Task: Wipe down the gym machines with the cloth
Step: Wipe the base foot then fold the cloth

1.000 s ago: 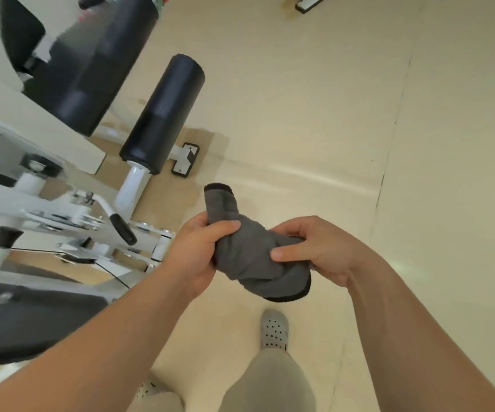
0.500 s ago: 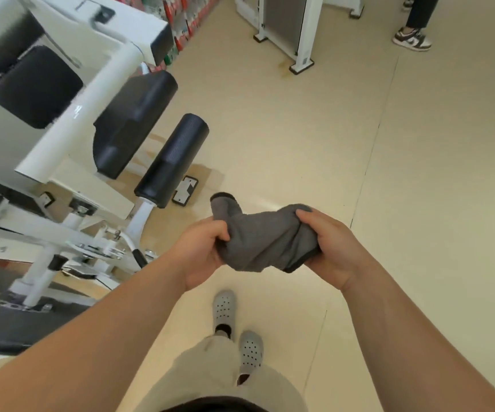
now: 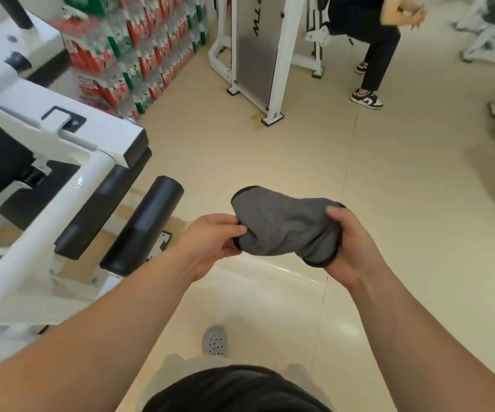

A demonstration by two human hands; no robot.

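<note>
From my head camera, looking down, I hold the grey cloth (image 3: pixel 284 230) in front of me with both hands, in the air above the beige floor (image 3: pixel 270 150). My left hand (image 3: pixel 210 242) pinches the cloth's left edge, thumb and fingers curled onto its dark hem. My right hand (image 3: pixel 350 245) grips the right end, fingers wrapped under it and thumb pressed on top. The cloth is bunched between the two hands, with one rounded corner sticking up at the left.

To my left stands a white gym machine (image 3: pixel 47 221) with black pads; its round black roller (image 3: pixel 142 230) lies nearest the cloth but does not touch it. Below my arms I see one grey perforated shoe (image 3: pixel 215 340) on the floor.

Towards the far edge of the floor, packs of bottles (image 3: pixel 139 49) are stacked at the left. Beside them stands another white machine (image 3: pixel 255 52), and a person in dark clothes (image 3: pixel 374 40) sits just to its right.
</note>
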